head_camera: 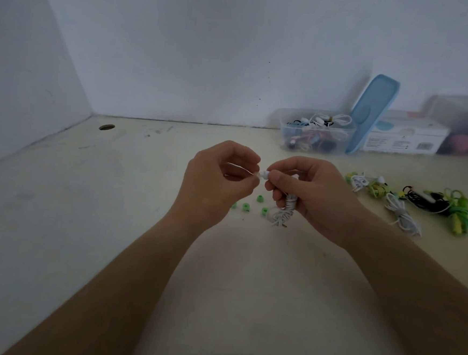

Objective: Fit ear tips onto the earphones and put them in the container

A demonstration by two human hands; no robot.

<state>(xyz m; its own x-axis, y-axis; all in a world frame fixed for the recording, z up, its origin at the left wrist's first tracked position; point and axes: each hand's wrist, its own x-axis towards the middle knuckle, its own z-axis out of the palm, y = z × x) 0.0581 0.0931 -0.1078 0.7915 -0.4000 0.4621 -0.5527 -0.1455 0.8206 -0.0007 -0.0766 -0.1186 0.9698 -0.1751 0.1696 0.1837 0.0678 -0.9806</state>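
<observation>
- Head view: a white bud (263,175) is pinched between thumb and forefinger of the right hand (313,192), and its coiled cable (286,212) is gripped by the same hand's curled lower fingers.
- The bud's nose end is pinched by the left hand (219,176), whose other fingers are curled. Whether a tip is being pressed on there cannot be told, as the spot is small and partly hidden.
- Four green tips (259,198) are seen loose on the table (111,223), just below the hands.
- The container (317,133) is placed at the back right, well apart from the hands, with its blue lid (372,112) propped beside it. Several earphones are already stored inside.
- Other bundles (403,216) are laid out on the table to the right.
- The task is judged partly done: one pair is in hand for fitting, and the bundles on the table are yet to be fitted and stored.
</observation>
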